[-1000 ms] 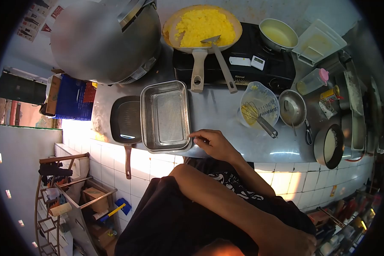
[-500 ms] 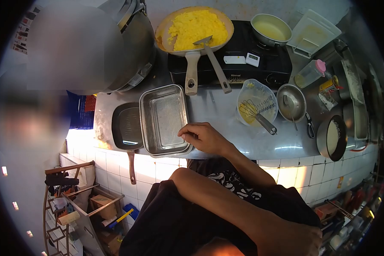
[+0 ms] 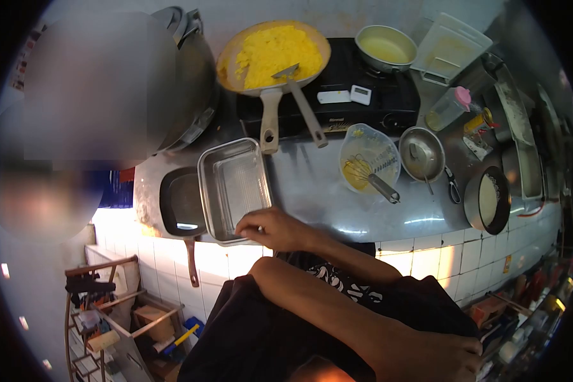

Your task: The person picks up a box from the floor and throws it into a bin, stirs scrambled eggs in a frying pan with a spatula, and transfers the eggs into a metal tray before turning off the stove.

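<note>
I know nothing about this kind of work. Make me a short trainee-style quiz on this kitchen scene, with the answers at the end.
1. Multiple choice: what colour is the food in the large pan?
A) Green
B) Yellow
C) Red

2. True or false: the whisk stands in the pink-lidded bottle.

3. Which of the person's hands is nearer the rectangular metal tray?

Key:
1. B, yellow.
2. False: it rests in the clear jug.
3. The right hand, at the tray's near end.
</note>
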### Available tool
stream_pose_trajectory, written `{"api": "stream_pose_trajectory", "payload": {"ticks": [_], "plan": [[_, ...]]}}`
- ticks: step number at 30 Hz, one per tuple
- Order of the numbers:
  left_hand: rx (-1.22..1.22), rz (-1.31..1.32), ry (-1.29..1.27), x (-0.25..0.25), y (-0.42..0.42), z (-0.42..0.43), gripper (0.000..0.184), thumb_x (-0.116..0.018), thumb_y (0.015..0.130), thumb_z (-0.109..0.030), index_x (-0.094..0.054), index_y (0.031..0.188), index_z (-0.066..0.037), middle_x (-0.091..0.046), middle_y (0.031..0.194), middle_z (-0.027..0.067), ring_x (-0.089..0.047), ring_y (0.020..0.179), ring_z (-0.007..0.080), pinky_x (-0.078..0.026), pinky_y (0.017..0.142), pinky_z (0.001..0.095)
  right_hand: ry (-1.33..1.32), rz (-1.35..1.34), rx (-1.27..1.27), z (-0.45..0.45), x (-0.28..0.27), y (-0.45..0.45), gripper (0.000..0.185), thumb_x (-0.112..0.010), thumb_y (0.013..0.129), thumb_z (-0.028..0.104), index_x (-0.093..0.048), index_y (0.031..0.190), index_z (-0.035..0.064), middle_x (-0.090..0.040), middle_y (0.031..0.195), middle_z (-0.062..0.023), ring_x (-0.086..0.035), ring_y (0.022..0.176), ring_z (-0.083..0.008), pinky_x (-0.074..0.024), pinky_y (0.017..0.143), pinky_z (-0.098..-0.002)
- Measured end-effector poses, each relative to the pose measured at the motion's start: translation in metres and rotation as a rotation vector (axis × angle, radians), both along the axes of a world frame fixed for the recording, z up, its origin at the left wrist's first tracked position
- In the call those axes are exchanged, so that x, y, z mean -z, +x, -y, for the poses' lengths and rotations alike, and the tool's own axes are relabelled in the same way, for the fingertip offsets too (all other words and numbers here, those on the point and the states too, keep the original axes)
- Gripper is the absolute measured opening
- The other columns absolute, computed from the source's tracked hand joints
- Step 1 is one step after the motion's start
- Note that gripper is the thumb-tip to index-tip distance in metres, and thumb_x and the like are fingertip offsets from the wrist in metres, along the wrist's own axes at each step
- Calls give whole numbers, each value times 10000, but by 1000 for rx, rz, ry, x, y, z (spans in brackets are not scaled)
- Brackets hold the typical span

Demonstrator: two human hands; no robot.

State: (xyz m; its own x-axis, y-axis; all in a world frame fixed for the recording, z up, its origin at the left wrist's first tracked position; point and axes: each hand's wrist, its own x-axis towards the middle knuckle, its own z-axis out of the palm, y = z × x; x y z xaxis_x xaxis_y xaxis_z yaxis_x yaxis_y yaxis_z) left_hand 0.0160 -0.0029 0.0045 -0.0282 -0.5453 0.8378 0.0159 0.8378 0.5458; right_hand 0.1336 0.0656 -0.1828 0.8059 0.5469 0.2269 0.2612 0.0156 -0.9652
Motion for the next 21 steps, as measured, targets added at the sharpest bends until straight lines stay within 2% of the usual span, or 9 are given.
{"api": "stream_pose_trajectory", "payload": {"ticks": [2,4,5,6,9,11,15,17,21], "plan": [[-4,126,52,-2,7,-1,213,-478,843,-246,-552,764,-63,-558,809,65,-526,874,241,-357,867,403,91,-108,-125,-4,6,-2,159,-536,832,99,-583,953,7,-624,880,-97,-598,834,-160,-472,717,-285],[79,146,57,-9,14,-1,199,-472,850,-240,-556,795,-67,-563,843,54,-523,884,221,-364,869,393,148,-164,-228,-8,9,-3,190,-532,852,143,-574,972,3,-621,886,-86,-583,841,-145,-474,736,-288],[91,156,97,-11,17,1,189,-466,857,-234,-559,827,-72,-567,877,43,-521,894,201,-372,872,383,142,-138,-227,-9,2,-4,204,-532,855,163,-573,977,4,-620,877,-86,-581,821,-145,-473,734,-292],[187,181,55,-12,17,3,189,-466,857,-234,-559,827,-72,-567,877,43,-521,894,201,-372,872,383,221,-147,-202,-13,4,-6,226,-550,824,208,-607,939,22,-631,864,-101,-600,783,-184,-464,698,-304],[321,298,155,-13,19,11,195,-495,847,-256,-593,883,-92,-583,940,23,-503,975,183,-317,927,418,189,-8,-229,-21,3,-3,243,-550,818,190,-580,973,5,-615,803,-100,-582,737,-182,-467,664,-308],[378,360,298,-22,24,16,217,-507,841,-279,-621,867,-95,-602,962,25,-506,1014,183,-255,983,407,142,-77,-236,-12,1,-3,261,-553,801,206,-587,969,9,-612,769,-95,-577,696,-188,-461,637,-307],[409,375,282,-23,19,17,193,-544,822,-272,-620,868,-101,-600,962,16,-508,1016,184,-269,979,414,139,-15,-166,-2,6,-2,268,-546,796,214,-590,970,14,-613,773,-106,-582,696,-200,-462,640,-308],[378,241,202,-21,14,18,165,-512,822,-226,-566,785,-74,-555,837,40,-496,939,227,-317,920,408,170,-32,-147,0,13,-1,265,-543,798,209,-591,975,18,-614,776,-113,-585,702,-208,-462,641,-309],[423,283,219,-26,14,17,129,-533,804,-205,-567,805,-81,-542,862,26,-464,973,215,-290,943,402,175,-5,-138,5,8,-5,278,-553,785,211,-597,979,17,-622,771,-112,-597,666,-195,-467,615,-302]]}}
